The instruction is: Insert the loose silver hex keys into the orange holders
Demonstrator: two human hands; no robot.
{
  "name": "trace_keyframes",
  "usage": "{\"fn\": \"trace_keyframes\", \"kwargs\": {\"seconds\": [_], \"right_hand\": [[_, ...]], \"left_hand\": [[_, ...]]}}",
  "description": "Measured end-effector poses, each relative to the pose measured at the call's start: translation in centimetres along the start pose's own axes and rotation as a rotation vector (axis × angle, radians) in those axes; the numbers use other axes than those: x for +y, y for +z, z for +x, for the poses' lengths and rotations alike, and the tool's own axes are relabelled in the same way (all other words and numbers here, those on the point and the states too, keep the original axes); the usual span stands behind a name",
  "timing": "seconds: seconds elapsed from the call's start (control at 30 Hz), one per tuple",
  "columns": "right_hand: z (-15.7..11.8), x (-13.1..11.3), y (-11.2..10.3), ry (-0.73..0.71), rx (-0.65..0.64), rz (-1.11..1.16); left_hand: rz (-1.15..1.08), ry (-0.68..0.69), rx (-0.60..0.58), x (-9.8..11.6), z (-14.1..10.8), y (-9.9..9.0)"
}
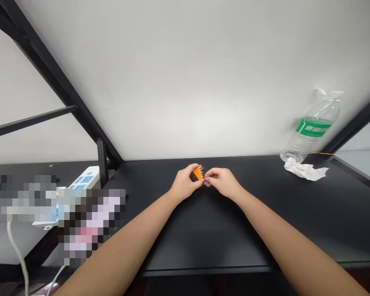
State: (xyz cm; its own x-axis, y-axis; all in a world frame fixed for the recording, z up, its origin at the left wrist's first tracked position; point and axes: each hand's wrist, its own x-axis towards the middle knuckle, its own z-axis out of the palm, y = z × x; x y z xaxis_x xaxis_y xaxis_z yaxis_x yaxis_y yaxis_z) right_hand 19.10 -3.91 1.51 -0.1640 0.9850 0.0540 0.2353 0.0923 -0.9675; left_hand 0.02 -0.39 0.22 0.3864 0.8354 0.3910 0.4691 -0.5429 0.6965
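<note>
Over the black tabletop point(209, 230), my left hand point(185, 183) is closed around a small orange holder point(198, 173), thumb below and fingers above. A row of thin, shiny metal rods point(202, 169) sticks out of the holder, much like a set of hex keys. My right hand point(220, 181) pinches at the holder's right side, thumb and fingertips together by the rod ends. Whether one rod is between those fingertips is too small to make out. Both forearms reach in from the bottom edge.
A large clear plastic bottle point(308, 131) with a green label leans by the wall at the right, a crumpled white tissue point(306, 169) at its foot. A white power strip point(88, 176) and blurred items lie left. Black frame bars point(61, 86) rise on both sides.
</note>
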Motion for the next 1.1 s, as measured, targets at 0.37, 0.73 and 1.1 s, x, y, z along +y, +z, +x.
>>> {"fn": "trace_keyframes", "kwargs": {"seconds": [0.37, 0.73, 1.1], "right_hand": [[-1.3, -1.4, -6.2, -0.081, -0.322, -0.899], [-1.9, -2.2, -3.4, -0.128, -0.366, -0.927], [-1.6, -2.3, -3.2, -0.249, -0.235, -0.774]], "left_hand": [[0.108, 0.034, -0.06, 0.4, -0.2, 0.2], [0.158, 0.092, -0.061, 0.7, -0.2, 0.0], [0.092, 0.058, -0.057, 0.7, -0.2, -0.1]]}}
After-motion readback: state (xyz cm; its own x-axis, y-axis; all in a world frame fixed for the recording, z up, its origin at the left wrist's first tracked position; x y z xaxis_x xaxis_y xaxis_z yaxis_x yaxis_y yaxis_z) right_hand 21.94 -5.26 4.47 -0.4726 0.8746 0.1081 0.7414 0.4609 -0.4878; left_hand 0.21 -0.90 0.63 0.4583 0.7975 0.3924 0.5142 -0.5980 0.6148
